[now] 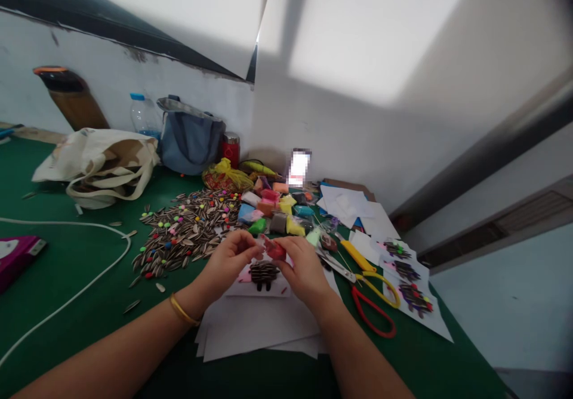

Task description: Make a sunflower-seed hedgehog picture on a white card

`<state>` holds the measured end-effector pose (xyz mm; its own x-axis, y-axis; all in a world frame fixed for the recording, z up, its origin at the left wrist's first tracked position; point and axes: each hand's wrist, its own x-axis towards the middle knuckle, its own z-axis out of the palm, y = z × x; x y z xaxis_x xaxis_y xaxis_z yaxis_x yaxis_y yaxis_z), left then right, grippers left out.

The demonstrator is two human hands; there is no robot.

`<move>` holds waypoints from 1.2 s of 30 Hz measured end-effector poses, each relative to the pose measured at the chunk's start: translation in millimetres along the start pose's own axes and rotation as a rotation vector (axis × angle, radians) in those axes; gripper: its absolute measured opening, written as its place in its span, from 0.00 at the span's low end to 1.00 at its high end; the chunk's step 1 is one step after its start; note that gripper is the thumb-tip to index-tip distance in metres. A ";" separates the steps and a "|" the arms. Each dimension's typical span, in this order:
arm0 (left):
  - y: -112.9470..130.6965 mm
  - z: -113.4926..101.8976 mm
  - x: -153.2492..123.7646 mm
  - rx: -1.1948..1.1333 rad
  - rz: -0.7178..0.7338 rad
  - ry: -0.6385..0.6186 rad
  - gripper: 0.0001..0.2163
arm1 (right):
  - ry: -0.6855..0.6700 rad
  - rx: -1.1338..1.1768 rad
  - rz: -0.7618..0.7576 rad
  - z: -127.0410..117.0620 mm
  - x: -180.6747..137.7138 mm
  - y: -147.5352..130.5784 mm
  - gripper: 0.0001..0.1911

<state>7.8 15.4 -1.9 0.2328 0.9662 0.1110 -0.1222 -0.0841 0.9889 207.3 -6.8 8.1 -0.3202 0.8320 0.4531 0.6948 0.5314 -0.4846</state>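
Between my two hands is a small packet of red modelling clay [273,248] in clear plastic wrap. My right hand [301,263] grips the red lump, while the fingers of my left hand [236,260] pinch the loose end of the wrap. Just below them, a hedgehog picture [264,274] made of sunflower seeds, with a pink snout and dark feet, lies on white paper. More white sheets [259,327] are stacked under it. Beyond my hands sits a group of wrapped clay packets [278,223] in many colours.
Sunflower seeds [192,226] mixed with coloured pompoms spread to the left. Open scissors [358,278] and a yellow cutter [358,256] lie right, beside finished-looking hedgehog pictures [415,299]. Bags [190,142], a red flask [231,148] and a lit phone [299,167] stand at the back. A white cable [96,284] crosses left.
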 end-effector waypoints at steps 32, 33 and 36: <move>-0.4 -3.4 -5.6 0.490 0.240 -0.104 0.09 | 0.081 0.208 0.013 12.5 -5.5 -4.7 0.18; -0.1 -2.4 -6.8 0.512 0.259 -0.124 0.08 | 0.083 0.218 0.015 13.2 -5.8 -6.0 0.18; 2.0 -0.4 -9.3 0.542 0.307 -0.154 0.08 | 0.094 0.255 0.015 14.1 -5.8 -9.0 0.18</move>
<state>4.9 6.3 -1.0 0.4058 0.8359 0.3696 0.2905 -0.5014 0.8150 193.9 -14.2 -0.8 -0.2412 0.8279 0.5063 0.5104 0.5519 -0.6595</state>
